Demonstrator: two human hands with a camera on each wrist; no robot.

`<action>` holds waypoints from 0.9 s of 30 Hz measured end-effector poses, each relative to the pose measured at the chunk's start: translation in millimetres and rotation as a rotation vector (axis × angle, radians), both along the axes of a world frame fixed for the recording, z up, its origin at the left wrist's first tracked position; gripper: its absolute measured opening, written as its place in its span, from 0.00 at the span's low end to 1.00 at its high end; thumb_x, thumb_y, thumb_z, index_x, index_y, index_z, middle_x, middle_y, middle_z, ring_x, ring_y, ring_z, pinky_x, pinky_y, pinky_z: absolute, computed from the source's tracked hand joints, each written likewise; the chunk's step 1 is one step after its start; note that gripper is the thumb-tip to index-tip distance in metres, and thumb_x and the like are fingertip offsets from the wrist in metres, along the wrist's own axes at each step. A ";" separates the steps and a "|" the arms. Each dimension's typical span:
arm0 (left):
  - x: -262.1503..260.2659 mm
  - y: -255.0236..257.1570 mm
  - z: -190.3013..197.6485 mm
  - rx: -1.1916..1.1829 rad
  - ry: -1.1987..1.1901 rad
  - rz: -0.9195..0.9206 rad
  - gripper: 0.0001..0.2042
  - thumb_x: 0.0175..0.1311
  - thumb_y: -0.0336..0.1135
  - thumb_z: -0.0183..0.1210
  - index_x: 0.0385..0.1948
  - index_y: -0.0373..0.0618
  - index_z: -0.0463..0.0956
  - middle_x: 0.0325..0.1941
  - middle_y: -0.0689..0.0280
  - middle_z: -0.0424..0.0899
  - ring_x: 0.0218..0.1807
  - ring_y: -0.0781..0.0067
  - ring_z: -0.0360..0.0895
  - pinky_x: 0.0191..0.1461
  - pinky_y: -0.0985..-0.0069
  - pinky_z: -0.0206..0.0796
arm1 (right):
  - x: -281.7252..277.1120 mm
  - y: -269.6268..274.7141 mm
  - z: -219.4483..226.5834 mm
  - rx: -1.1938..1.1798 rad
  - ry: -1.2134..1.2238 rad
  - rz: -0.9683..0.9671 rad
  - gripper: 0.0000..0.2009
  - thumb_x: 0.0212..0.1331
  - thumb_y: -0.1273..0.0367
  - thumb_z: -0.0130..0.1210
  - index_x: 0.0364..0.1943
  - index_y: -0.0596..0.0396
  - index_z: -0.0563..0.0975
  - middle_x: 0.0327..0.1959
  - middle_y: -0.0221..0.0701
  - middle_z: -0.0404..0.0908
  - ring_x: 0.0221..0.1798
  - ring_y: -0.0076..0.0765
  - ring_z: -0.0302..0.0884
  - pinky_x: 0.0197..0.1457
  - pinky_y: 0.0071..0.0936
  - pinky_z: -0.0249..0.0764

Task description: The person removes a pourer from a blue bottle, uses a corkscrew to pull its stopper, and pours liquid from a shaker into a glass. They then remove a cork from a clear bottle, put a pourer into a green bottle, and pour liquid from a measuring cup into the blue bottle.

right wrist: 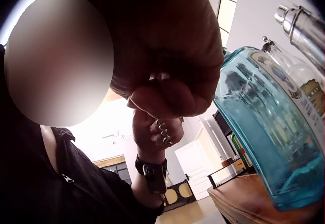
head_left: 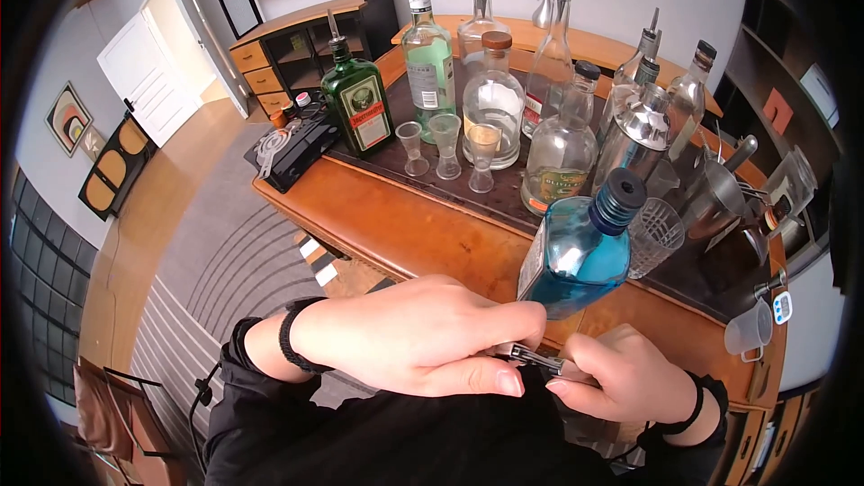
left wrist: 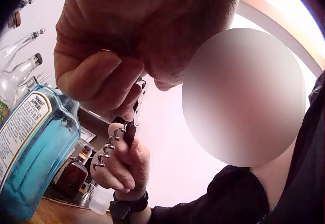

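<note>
Spiraled metal corkscrew (left wrist: pixel 107 147), fingers-gripped.

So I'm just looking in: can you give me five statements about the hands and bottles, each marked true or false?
1. The left hand and right hand both hold the corkscrew. True.
2. Its spiral is folded away. False: the spiral sticks out.
3. The blue bottle lies on its side. False: it stands upright.
4. The green Jägermeister bottle has a pouring spout. True.
5. One hand touches the metal shaker. False: both are at the corkscrew.
</note>
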State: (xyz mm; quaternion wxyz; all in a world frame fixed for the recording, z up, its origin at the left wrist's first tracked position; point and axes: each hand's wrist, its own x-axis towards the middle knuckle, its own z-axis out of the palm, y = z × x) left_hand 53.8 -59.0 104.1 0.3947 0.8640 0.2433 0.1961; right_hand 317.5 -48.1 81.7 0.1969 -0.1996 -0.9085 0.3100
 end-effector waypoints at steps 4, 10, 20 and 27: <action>5.2 2.2 -1.1 0.401 0.117 0.077 0.26 0.65 0.63 0.48 0.36 0.44 0.71 0.25 0.61 0.73 0.26 0.56 0.75 0.26 0.66 0.63 | -0.8 1.8 -0.4 0.083 -0.008 0.002 0.13 0.58 0.63 0.63 0.27 0.52 0.70 0.13 0.32 0.70 0.14 0.42 0.72 0.18 0.35 0.65; 14.8 5.7 -6.4 0.841 0.139 0.091 0.19 0.63 0.52 0.58 0.33 0.43 0.71 0.27 0.63 0.73 0.24 0.61 0.76 0.23 0.70 0.66 | -1.7 1.8 -7.1 0.151 0.001 -0.057 0.12 0.60 0.63 0.60 0.31 0.53 0.70 0.17 0.34 0.73 0.17 0.46 0.74 0.20 0.37 0.66; 27.5 9.2 16.9 -0.349 -0.028 0.127 0.11 0.67 0.35 0.60 0.45 0.41 0.72 0.36 0.66 0.83 0.37 0.75 0.80 0.42 0.77 0.68 | 3.7 0.0 9.3 -0.227 0.072 -0.064 0.12 0.67 0.64 0.54 0.35 0.56 0.67 0.21 0.39 0.71 0.22 0.52 0.73 0.25 0.41 0.65; 22.6 8.0 42.7 0.044 0.232 -0.013 0.13 0.69 0.42 0.57 0.46 0.44 0.75 0.31 0.62 0.82 0.29 0.59 0.79 0.31 0.71 0.67 | 4.9 1.6 15.1 0.166 0.093 -0.031 0.12 0.65 0.63 0.56 0.38 0.53 0.66 0.17 0.39 0.71 0.18 0.51 0.73 0.19 0.40 0.66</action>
